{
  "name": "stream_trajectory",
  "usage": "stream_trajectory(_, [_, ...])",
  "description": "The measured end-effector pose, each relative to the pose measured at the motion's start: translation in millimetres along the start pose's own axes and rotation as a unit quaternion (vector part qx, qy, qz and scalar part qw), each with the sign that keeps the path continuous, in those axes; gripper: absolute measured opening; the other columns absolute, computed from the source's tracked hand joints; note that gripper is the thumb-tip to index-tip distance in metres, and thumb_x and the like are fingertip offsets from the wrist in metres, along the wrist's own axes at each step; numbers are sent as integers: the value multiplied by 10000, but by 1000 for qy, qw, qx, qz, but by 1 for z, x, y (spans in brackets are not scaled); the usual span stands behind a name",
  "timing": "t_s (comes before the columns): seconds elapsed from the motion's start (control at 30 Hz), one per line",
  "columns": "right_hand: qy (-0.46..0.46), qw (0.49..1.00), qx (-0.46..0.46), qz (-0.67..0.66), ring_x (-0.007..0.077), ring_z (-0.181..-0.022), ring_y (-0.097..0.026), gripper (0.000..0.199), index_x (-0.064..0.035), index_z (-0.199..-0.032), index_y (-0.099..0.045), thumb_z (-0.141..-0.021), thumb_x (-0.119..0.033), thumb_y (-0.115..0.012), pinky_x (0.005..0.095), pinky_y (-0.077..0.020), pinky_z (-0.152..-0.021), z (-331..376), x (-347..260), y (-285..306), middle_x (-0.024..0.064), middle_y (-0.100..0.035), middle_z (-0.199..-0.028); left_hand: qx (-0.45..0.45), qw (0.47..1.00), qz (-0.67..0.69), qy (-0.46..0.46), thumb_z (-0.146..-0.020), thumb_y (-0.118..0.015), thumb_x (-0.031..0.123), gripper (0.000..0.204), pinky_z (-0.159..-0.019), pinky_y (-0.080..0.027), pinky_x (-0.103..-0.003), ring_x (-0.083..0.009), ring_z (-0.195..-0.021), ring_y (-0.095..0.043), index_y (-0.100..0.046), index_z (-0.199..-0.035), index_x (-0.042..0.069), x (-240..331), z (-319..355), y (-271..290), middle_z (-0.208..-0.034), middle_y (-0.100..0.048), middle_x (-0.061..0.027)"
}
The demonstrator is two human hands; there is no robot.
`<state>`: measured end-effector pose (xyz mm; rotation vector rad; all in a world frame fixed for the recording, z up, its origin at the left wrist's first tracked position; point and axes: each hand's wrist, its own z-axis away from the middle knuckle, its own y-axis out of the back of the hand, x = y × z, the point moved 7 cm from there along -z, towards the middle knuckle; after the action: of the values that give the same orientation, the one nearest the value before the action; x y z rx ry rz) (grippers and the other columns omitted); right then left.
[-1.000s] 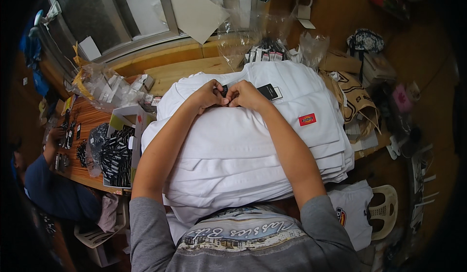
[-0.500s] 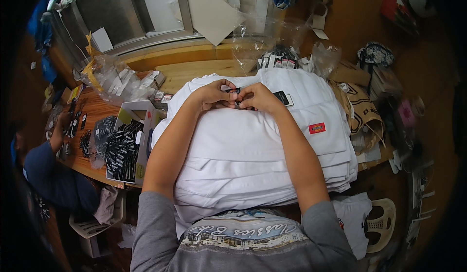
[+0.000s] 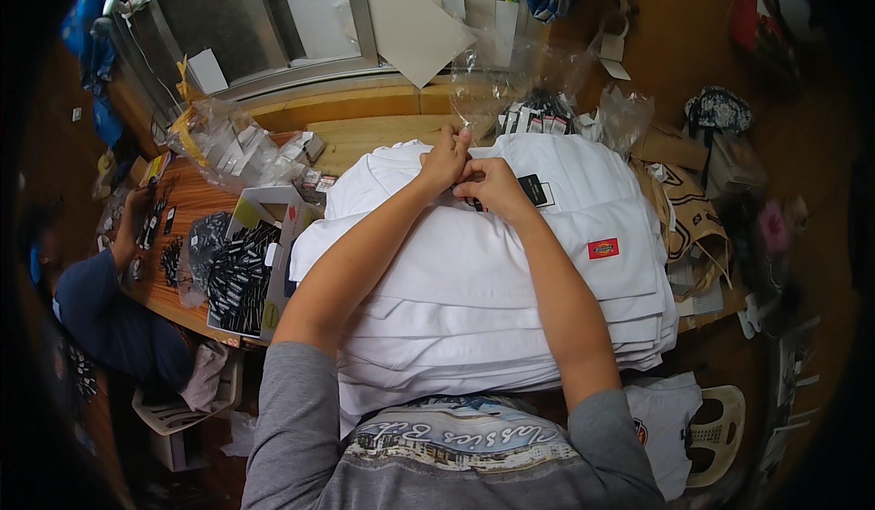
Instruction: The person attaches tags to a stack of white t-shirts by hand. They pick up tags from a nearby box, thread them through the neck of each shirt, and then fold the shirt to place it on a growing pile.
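Observation:
A tall stack of folded white garments [image 3: 437, 278] lies before me, with a small red patch [image 3: 603, 248] on the right side of the top one. Over its far part, my left hand [image 3: 445, 158] is raised with fingertips together; what they pinch, if anything, I cannot make out. My right hand [image 3: 495, 187] is closed just beside it, its bent fingers on a small black tag [image 3: 474, 204] that is mostly hidden. Right of that hand, a black hang tag [image 3: 530, 189] with a white-edged label lies on the cloth.
On the left stands an open box [image 3: 284, 227] of black tags, beside a plastic bag [image 3: 232, 150] of labels. A co-worker's navy sleeve [image 3: 91, 305] reaches over the table there. Bundled tags [image 3: 538, 116] lie behind the stack; a brown patterned bag [image 3: 688, 209] stands right.
My left hand has moved up and turned, its fingers now pointing away from me. My right hand stays low near the black tag. The whole view has shifted slightly.

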<state>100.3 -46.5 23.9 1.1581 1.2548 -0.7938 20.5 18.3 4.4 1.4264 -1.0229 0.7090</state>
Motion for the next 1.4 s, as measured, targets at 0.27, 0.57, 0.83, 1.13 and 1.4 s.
stream_trajectory(0.27, [9,997,47,-56,103,-493,-510,79,23,-655,-558,-602,57,-606,211,-386,-450,-3,10,5,63,-555,-569,8,1000,-29,7,-833,-248,467,466,-811,-201,-405,-223,-805,-541,-397,-1034,74,8,8,-5,-769,-586,-83])
stream_trajectory(0.57, [-70,835,346,421,334,-690,-559,218,-37,-741,-609,-692,-244,-564,394,-438,-634,-21,16,210,167,-585,-724,-95,970,-224,-5,-770,-439,18,197,-642,-419,-271,-177,-814,-531,-431,-967,20,-38,-14,105,-905,-530,-119])
stream_trajectory(0.83, [-206,742,341,539,276,-1018,-445,223,-71,-880,-588,-777,-163,-414,378,-394,-804,-19,42,221,121,-503,-1062,-108,969,-207,80,-695,-611,143,345,-657,-434,-302,-240,-833,-532,-515,-1011,42,-117,52,173,-953,-543,-145])
stream_trajectory(1.13, [-46,722,443,530,307,-752,-567,160,-95,-783,-599,-758,-201,-482,387,-446,-631,-1,-3,202,157,-584,-785,76,982,-175,4,-588,-656,39,219,-568,-404,-272,-183,-655,-523,-519,-758,22,-93,68,204,-678,-545,-105])
stream_trajectory(1.4, [57,913,405,-2,149,-725,-520,271,-48,-976,-556,-706,-53,-568,271,-422,-653,35,5,267,56,-560,-804,79,995,40,-35,-628,-611,12,246,-613,-400,-219,-106,-692,-494,-541,-863,-5,-54,95,233,-766,-553,-41])
